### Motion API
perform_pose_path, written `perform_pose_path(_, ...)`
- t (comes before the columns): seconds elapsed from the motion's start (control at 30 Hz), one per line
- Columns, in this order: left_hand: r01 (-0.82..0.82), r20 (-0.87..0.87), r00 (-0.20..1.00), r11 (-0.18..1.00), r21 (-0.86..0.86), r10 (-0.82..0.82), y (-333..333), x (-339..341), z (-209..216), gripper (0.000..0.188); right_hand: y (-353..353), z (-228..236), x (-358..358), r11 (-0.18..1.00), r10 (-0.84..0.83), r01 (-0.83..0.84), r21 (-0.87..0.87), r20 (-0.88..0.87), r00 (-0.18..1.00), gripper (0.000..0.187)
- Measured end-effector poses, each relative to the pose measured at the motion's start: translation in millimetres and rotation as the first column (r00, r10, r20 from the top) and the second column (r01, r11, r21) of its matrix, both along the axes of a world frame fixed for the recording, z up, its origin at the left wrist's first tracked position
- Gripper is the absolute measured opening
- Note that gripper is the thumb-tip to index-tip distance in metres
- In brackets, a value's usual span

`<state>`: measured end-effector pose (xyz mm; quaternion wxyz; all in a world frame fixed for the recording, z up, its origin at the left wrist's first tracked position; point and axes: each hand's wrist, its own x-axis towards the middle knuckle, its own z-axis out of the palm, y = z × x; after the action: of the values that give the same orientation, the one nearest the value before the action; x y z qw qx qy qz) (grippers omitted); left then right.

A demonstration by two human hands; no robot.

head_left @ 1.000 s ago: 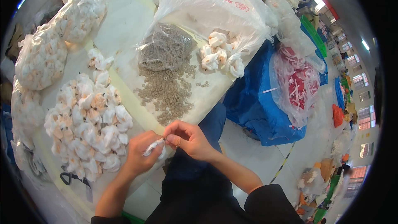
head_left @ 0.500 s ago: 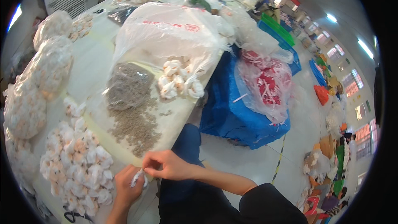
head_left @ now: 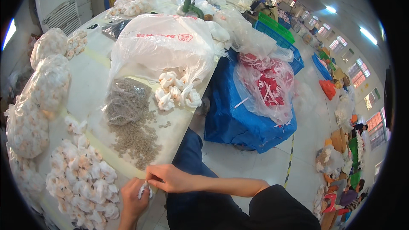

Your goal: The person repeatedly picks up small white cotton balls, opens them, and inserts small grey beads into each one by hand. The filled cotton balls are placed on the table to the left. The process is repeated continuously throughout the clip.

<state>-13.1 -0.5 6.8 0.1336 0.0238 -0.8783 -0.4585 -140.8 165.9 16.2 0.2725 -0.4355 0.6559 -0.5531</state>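
Observation:
My left hand point(head_left: 134, 196) is closed around a small white fabric piece point(head_left: 144, 190), held just off the table's near edge. Against the upper end of that piece, the fingertips of my right hand point(head_left: 171, 178) are pinched together. Whatever lies between them is too small or hidden to make out. Just beyond my hands, small grey-brown beads point(head_left: 138, 142) spill over the tabletop from a clear bag of beads point(head_left: 127, 102). To the left of my hands is a big heap of white fabric pieces with orange-tan bits point(head_left: 83, 179).
Several stuffed clear bags point(head_left: 50, 81) line the table's left side. A large white plastic bag point(head_left: 164, 42) with a few white pieces point(head_left: 170, 88) at its mouth lies ahead. Beyond it stands a green metal tool point(head_left: 189, 6). Right of the table, a blue-covered box point(head_left: 249, 123) bears a bag of red-and-white pieces point(head_left: 270, 83).
My right hand's fingers have drawn in from a rounder, more open curl and now press closer to the white piece. My left hand keeps its hold. The view has shifted slightly.

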Motion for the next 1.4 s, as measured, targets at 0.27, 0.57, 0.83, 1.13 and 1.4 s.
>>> perform_pose_path(0.27, 0.008, -0.005, 1.0, 0.999, -0.04, -0.008, 5.2, -2.0, 1.3, 0.007, 1.1, -3.0, -0.2, 1.0, 0.025, -0.025, -0.007, -0.036, 0.999, 0.013)
perform_pose_path(0.57, -0.099, -0.157, 0.982, 0.992, 0.072, 0.11, 16.1, -7.0, -2.6, 0.021, -3.2, -75.1, 22.6, 0.838, -0.442, 0.435, -0.328, 0.056, 0.895, 0.032)
perform_pose_path(0.83, 0.008, -0.311, 0.946, 0.949, 0.315, 0.096, 2.0, 3.5, -19.0, 0.038, -42.6, -70.5, 38.1, 0.705, -0.681, 0.625, -0.335, -0.074, 0.728, 0.025)
perform_pose_path(1.13, -0.069, -0.214, 0.965, 0.938, 0.34, 0.149, 1.5, 8.5, -14.6, 0.042, -45.0, -61.1, 42.7, 0.785, -0.619, 0.57, -0.242, -0.318, 0.718, 0.027)
perform_pose_path(1.4, -0.115, -0.335, 0.916, 0.944, 0.31, 0.222, 23.8, -4.6, -15.0, 0.048, -33.3, -62.8, 36.4, 0.806, -0.435, 0.481, -0.346, 0.207, 0.877, 0.023)
